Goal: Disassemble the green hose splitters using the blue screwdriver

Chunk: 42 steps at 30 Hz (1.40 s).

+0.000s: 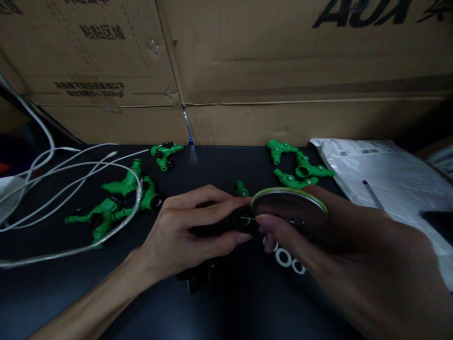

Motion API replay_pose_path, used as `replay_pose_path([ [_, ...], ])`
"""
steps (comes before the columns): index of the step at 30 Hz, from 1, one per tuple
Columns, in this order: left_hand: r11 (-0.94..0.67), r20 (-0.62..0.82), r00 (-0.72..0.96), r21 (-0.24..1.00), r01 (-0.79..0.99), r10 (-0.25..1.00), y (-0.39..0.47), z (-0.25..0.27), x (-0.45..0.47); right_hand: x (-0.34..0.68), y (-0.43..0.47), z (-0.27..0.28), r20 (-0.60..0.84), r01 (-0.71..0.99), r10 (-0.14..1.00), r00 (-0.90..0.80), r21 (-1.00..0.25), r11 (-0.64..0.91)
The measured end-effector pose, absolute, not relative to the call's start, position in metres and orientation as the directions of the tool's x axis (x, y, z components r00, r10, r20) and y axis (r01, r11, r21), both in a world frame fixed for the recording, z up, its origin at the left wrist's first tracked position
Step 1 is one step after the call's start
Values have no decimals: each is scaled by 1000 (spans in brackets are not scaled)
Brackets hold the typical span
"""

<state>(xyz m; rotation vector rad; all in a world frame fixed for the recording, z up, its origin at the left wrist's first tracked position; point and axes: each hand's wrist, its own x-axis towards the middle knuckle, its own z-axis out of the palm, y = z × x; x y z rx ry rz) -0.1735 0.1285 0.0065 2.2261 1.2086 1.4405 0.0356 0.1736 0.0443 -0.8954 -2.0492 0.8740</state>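
My left hand (198,226) is closed around a small black round fitting (239,221), its hollow end facing right. Opposite it, my right hand (339,250) grips a round pin-back badge (288,208) with a yellow-green rim. The badge's thin metal pin (251,218) sticks out past my right thumb, and its tip is at the opening of the fitting. Just below the right fingers lie several white washers (283,258), partly covered by that hand. Dark black parts (198,278) sit under my left hand, too dim to make out.
Green branched hose connectors (120,189) lie at the left, some under a looped white cable (137,198). More green connectors (281,150) are at the back right. A white plastic mailer (357,170) lies on the right. Cardboard boxes (247,61) wall off the black table's back.
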Motion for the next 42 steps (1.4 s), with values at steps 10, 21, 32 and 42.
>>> replay_pose_path([
  [10, -672, 692, 226, 481, 563, 686, 129, 3, -178, 36, 174, 47, 303, 372, 810, -502, -770, 519],
  [21, -668, 701, 241, 431, 606, 671, 129, 6, -175, 34, 172, 45, 325, 397, 818, -474, -751, 528],
  [32, -544, 577, 169, 573, 614, 799, 129, 8, -171, 34, 172, 41, 370, 438, 778, -508, -666, 604],
  [42, -569, 589, 203, 545, 615, 783, 128, 6, -172, 35, 174, 46, 327, 432, 759, -563, -666, 608],
])
